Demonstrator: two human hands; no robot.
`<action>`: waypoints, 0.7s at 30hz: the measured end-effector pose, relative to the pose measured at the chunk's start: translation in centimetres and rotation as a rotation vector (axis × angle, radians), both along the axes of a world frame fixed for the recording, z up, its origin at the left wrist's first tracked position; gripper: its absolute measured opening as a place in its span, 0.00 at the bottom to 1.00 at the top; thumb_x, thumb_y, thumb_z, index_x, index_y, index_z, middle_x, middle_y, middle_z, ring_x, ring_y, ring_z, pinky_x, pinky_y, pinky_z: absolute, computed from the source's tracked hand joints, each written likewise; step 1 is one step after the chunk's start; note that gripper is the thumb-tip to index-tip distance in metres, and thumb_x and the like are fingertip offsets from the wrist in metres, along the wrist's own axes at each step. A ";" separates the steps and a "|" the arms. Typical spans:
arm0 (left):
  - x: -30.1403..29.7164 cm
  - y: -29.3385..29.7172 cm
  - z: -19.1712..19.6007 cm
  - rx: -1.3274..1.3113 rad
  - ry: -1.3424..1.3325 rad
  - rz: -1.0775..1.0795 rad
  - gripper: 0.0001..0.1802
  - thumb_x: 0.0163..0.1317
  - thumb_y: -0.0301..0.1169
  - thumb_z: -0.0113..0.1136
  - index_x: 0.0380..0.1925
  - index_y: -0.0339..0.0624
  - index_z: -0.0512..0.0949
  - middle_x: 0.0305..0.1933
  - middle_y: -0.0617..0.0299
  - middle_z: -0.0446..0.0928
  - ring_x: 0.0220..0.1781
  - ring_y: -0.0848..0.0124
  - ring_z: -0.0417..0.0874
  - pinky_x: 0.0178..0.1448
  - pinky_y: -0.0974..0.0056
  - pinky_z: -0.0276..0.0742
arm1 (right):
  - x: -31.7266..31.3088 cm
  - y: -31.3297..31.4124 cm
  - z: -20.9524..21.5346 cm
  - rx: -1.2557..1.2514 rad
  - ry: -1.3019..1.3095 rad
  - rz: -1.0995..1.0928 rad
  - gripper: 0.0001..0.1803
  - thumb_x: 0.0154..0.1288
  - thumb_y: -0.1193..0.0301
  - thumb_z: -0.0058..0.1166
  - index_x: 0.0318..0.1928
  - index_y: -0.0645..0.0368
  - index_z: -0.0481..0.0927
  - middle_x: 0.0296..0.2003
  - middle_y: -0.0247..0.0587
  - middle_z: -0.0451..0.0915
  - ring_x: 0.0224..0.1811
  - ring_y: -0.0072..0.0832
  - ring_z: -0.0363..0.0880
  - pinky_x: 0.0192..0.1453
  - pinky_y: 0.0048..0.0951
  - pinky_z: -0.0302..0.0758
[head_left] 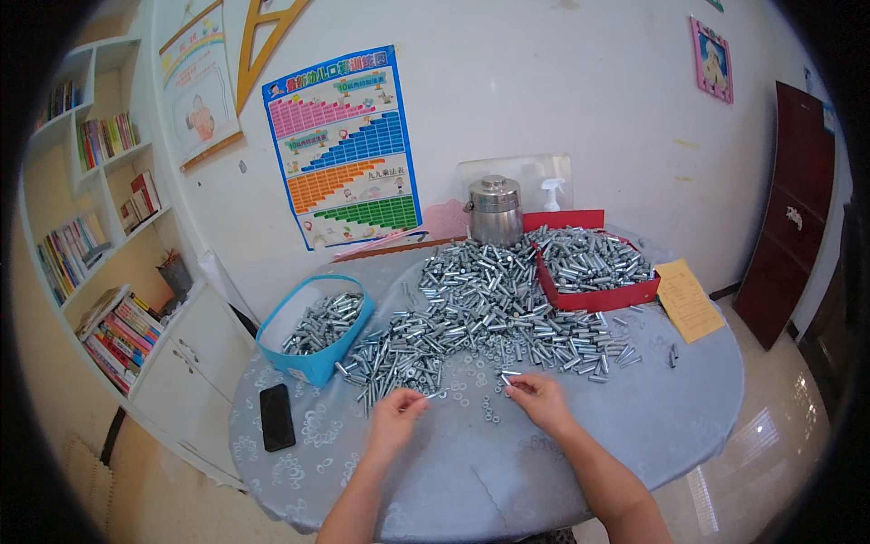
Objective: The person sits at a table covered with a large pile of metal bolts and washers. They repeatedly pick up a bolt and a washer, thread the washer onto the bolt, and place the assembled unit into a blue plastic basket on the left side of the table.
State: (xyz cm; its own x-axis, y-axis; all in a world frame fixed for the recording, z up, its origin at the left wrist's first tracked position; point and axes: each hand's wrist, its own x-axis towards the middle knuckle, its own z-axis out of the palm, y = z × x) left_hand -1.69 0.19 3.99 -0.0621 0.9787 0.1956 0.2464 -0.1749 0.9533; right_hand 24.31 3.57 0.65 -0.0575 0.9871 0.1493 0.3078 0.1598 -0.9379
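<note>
Near the front of a large heap of short silvery metal cylinders [471,299], both my hands work above the table. My left hand [397,422] is closed in a pinch on a small metal washer [442,393], which sticks out to the right of the fingertips. Between the thumb and fingers of my right hand [541,405] is a short metal cylinder [510,373], lying roughly level. Several loose washers [490,413] lie on the cloth between the hands. More washers mix into the heap's near edge.
A blue bin [313,364] of metal cylinders stands left, a red box [603,297] of them at the back right. A steel pot [496,213] and white spray bottle [552,193] stand behind. A black phone [277,418] and yellow paper [687,301] lie on the grey tablecloth [652,408].
</note>
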 end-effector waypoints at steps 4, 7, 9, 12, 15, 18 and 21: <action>2.7 0.1 -1.8 -0.079 -0.265 -0.115 0.04 0.56 0.26 0.55 0.30 0.36 0.75 0.26 0.63 0.77 0.25 0.79 0.74 0.30 0.75 0.71 | 0.1 0.5 -1.0 -0.118 0.418 0.219 0.13 0.58 0.69 0.54 0.41 0.62 0.76 0.40 0.38 0.77 0.38 0.20 0.75 0.45 0.22 0.70; 2.7 -0.4 -3.5 -0.129 -0.303 -0.094 0.04 0.57 0.26 0.54 0.30 0.35 0.74 0.26 0.62 0.77 0.24 0.80 0.73 0.29 0.76 0.70 | -0.3 -0.1 0.2 -0.202 0.562 0.296 0.12 0.59 0.71 0.53 0.42 0.62 0.74 0.39 0.36 0.77 0.39 0.20 0.74 0.46 0.21 0.68; 2.7 -0.5 -4.0 -0.162 -0.331 -0.098 0.04 0.57 0.26 0.54 0.29 0.35 0.74 0.26 0.61 0.77 0.23 0.80 0.73 0.29 0.76 0.70 | -0.8 -0.7 1.0 -0.225 0.621 0.305 0.10 0.59 0.72 0.53 0.41 0.61 0.75 0.38 0.33 0.77 0.39 0.18 0.73 0.46 0.19 0.67; 3.0 -0.9 -3.8 -0.187 -0.375 -0.145 0.04 0.57 0.26 0.54 0.30 0.35 0.74 0.27 0.60 0.78 0.23 0.79 0.73 0.28 0.75 0.71 | -1.4 -0.9 0.9 -0.067 0.493 0.271 0.09 0.58 0.72 0.53 0.40 0.60 0.75 0.35 0.29 0.76 0.38 0.16 0.72 0.46 0.18 0.67; 3.2 -1.1 -3.6 -0.227 -0.370 -0.186 0.05 0.57 0.26 0.54 0.30 0.35 0.74 0.28 0.58 0.78 0.23 0.79 0.73 0.29 0.75 0.71 | -1.5 -1.0 1.0 -0.107 0.534 0.321 0.09 0.58 0.73 0.54 0.40 0.59 0.75 0.33 0.26 0.75 0.36 0.14 0.71 0.44 0.17 0.67; 3.3 -1.1 -3.7 -0.241 -0.374 -0.208 0.05 0.57 0.26 0.54 0.31 0.34 0.74 0.29 0.57 0.78 0.24 0.78 0.74 0.29 0.74 0.72 | -1.9 -1.0 0.3 -0.135 0.552 0.349 0.09 0.57 0.73 0.54 0.40 0.58 0.75 0.33 0.26 0.75 0.36 0.13 0.71 0.43 0.17 0.67; 3.4 -1.2 -3.6 -0.243 -0.375 -0.225 0.06 0.57 0.25 0.54 0.32 0.33 0.74 0.29 0.56 0.78 0.25 0.76 0.75 0.31 0.73 0.73 | -2.3 -1.3 0.0 -0.188 0.462 0.330 0.10 0.57 0.73 0.55 0.41 0.58 0.75 0.33 0.26 0.75 0.36 0.13 0.70 0.42 0.17 0.67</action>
State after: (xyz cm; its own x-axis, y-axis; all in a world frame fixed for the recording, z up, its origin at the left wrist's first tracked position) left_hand 1.72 -1.02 0.43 0.1332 0.9905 -0.0348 -0.1398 0.0536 0.9887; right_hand 22.02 2.25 0.64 -0.3366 0.9400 0.0563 -0.1762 -0.0041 -0.9843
